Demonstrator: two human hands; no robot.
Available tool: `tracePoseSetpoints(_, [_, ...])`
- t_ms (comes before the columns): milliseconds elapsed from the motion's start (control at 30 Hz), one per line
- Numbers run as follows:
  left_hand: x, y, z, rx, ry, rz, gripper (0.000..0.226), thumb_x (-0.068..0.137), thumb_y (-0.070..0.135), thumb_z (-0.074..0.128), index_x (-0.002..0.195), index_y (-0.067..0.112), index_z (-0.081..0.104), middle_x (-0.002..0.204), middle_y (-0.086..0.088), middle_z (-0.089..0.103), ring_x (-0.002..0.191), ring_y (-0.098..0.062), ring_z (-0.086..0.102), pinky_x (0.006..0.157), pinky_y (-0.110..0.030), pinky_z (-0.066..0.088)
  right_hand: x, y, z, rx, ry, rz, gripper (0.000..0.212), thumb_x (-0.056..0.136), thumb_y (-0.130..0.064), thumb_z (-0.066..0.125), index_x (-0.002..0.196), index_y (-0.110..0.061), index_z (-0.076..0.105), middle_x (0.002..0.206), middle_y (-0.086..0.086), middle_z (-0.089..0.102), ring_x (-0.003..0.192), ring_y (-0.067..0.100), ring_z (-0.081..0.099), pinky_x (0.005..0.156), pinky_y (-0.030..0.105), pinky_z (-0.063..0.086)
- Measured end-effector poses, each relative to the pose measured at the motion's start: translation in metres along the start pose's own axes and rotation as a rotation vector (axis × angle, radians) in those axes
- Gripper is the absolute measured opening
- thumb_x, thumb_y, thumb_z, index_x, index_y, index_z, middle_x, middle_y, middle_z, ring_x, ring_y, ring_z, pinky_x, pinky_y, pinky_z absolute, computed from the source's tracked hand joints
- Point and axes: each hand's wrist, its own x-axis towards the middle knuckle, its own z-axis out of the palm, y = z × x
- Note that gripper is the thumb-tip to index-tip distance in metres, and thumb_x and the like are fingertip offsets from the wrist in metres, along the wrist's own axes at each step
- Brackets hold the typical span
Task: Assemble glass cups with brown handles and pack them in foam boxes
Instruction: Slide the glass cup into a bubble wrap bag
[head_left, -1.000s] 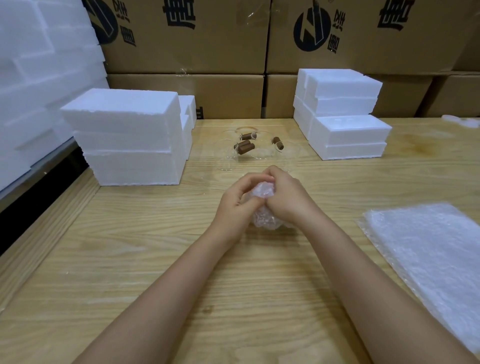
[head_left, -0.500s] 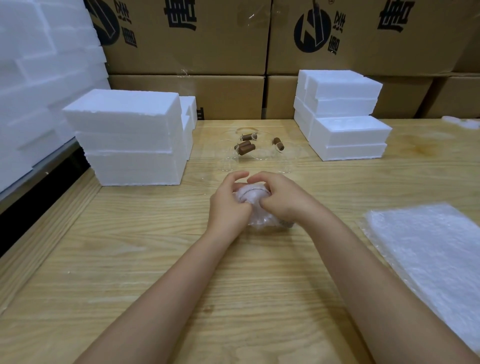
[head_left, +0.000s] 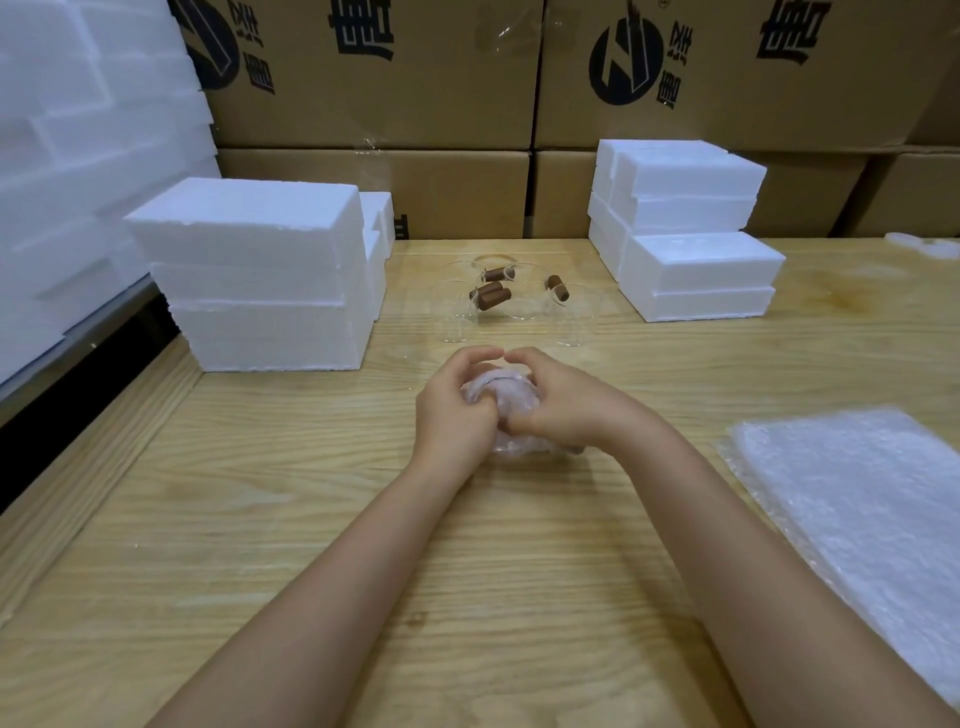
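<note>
Hands (head_left: 453, 413) (head_left: 566, 410) grip bubble-wrapped cup (head_left: 500, 385); foam boxes (head_left: 260, 270) closed.

Contents of bubble-wrapped bundle (head_left: 511, 389) hidden, unidentifiable

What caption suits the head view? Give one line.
Left hand and right hand grip a bubble-wrap bundle at the wooden table; brown-handled glass cups sit behind.

Just 1 head-worn cam, looking forward and down over the worktop (head_left: 260, 519), close in, stacked cartons (head_left: 374, 192) straight ahead.
</note>
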Motion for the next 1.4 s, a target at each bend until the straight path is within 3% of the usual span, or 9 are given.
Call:
tracePoseSetpoints(200, [-0.006, 0.003, 0.000, -0.013, -0.017, 0.040, 0.040, 0.070, -0.002, 0.052, 0.086, 0.031, 0.068, 0.081, 0.020, 0.070, 0.080, 0.010, 0.063, 0.070, -0.008, 0.046, 0.004, -0.004, 0.022, -0.091, 0.245, 0.043, 0.034, 0.079, -0.018, 0.061, 0.112, -0.020, 0.055, 0.100, 0.004, 0.064, 0.088, 0.023, 0.062, 0.070, 0.032, 0.052])
tracePoseSetpoints(333, [-0.008, 0.000, -0.011, 0.094, -0.383, 0.230, 0.061, 0.068, 0.016, 0.062, 0.127, 0.028, 0.054, 0.135, 0.002, 0.054, 0.129, -0.012, 0.048, 0.104, -0.036, 0.042, 0.003, 0.004, 0.003, -0.032, 0.262, 0.087, 0.042, 0.076, -0.009, 0.060, 0.115, -0.022, 0.062, 0.105, 0.006, 0.065, 0.089, 0.024, 0.062, 0.060, 0.023, 0.044])
tracePoseSetpoints(400, [-0.008, -0.005, -0.011, 0.267, -0.537, 0.310, 0.081, 0.071, 0.019, 0.073, 0.140, 0.035, 0.034, 0.148, 0.005, 0.038, 0.138, -0.010, 0.036, 0.111, -0.034, 0.035, 0.000, 0.010, -0.010, 0.004, 0.211, 0.104, 0.034, 0.074, -0.006, 0.063, 0.105, -0.017, 0.066, 0.097, 0.008, 0.066, 0.082, 0.024, 0.061, 0.057, 0.025, 0.045])
tracePoseSetpoints(567, [-0.005, -0.008, -0.009, 0.344, -0.409, 0.266, 0.070, 0.066, 0.044, 0.073, 0.128, 0.048, 0.040, 0.120, 0.023, 0.058, 0.109, 0.004, 0.056, 0.092, -0.024, 0.049, -0.007, 0.020, -0.028, 0.270, -0.007, 0.016, 0.020, 0.083, -0.015, 0.068, 0.098, -0.027, 0.066, 0.085, 0.004, 0.067, 0.064, 0.019, 0.058, 0.046, 0.026, 0.041])
tracePoseSetpoints(667, [-0.001, -0.011, -0.014, 0.308, -0.355, 0.170, 0.066, 0.061, 0.050, 0.075, 0.119, 0.055, 0.043, 0.107, 0.022, 0.063, 0.098, 0.002, 0.062, 0.083, -0.025, 0.053, -0.008, 0.030, -0.032, 0.455, -0.056, -0.056, 0.025, 0.090, -0.024, 0.061, 0.114, -0.031, 0.064, 0.113, 0.004, 0.069, 0.098, 0.027, 0.065, 0.083, 0.043, 0.052])
tracePoseSetpoints(833, [0.013, -0.018, -0.023, 0.295, -0.189, 0.057, 0.069, 0.069, 0.046, 0.081, 0.126, 0.034, 0.045, 0.112, 0.015, 0.060, 0.105, -0.005, 0.059, 0.082, -0.019, 0.047, -0.002, 0.039, -0.019, 0.984, 0.089, -0.157, 0.026, 0.093, 0.006, 0.046, 0.110, -0.006, 0.061, 0.098, 0.011, 0.065, 0.083, 0.021, 0.066, 0.075, 0.031, 0.058])
tracePoseSetpoints(1200, [0.020, -0.022, -0.025, 0.581, -0.243, -0.011, 0.093, 0.063, 0.048, 0.083, 0.139, 0.031, 0.033, 0.124, -0.004, 0.058, 0.118, -0.025, 0.052, 0.099, -0.041, 0.044, 0.012, 0.043, 0.009, 0.885, 0.246, -0.103, 0.021, 0.096, 0.007, 0.043, 0.114, 0.005, 0.054, 0.095, 0.013, 0.062, 0.088, 0.023, 0.062, 0.084, 0.034, 0.056])
tracePoseSetpoints(1333, [0.020, -0.024, -0.024, 0.588, -0.234, 0.005, 0.087, 0.067, 0.047, 0.081, 0.139, 0.028, 0.035, 0.123, 0.001, 0.060, 0.117, -0.024, 0.052, 0.098, -0.041, 0.044, 0.011, 0.041, 0.006, 0.804, 0.238, -0.115, 0.018, 0.093, 0.003, 0.052, 0.102, -0.010, 0.060, 0.099, 0.008, 0.064, 0.089, 0.018, 0.063, 0.085, 0.030, 0.055])
tracePoseSetpoints(1400, [0.021, -0.024, -0.024, 0.576, -0.202, 0.017, 0.085, 0.069, 0.044, 0.080, 0.139, 0.026, 0.035, 0.124, 0.002, 0.060, 0.117, -0.023, 0.053, 0.098, -0.041, 0.044, 0.012, 0.043, 0.002, 0.659, 0.379, -0.122, 0.020, 0.089, -0.003, 0.057, 0.104, -0.017, 0.062, 0.106, 0.002, 0.064, 0.095, 0.016, 0.060, 0.085, 0.024, 0.050])
